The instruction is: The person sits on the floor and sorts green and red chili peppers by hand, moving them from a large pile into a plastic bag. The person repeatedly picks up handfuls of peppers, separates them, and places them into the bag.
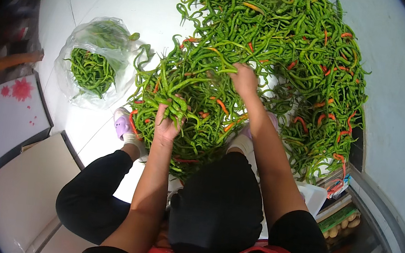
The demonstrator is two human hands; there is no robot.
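Note:
A bunch of long green chili peppers (172, 104) lies gathered in my left hand (168, 124), palm up and fingers curled about them. Ahead and to the right, my right hand (244, 80) pinches a pale green chili pepper (227, 70) at the pile's surface. Some of its fingers are hidden from above. The large pile of chili peppers (273, 33) spreads over the white tiled floor, mostly green with scattered red and orange ones. Part of this heap lies between my feet, below both hands.
At the left, a clear plastic bag (97, 62) holds more green chilies. My lilac clogs (123, 124) stand at the heap's edge. White boxes (14, 105) line the left side. On the right are a white wall (397, 92), a white plastic container (312, 197) and a box of potatoes (341, 224).

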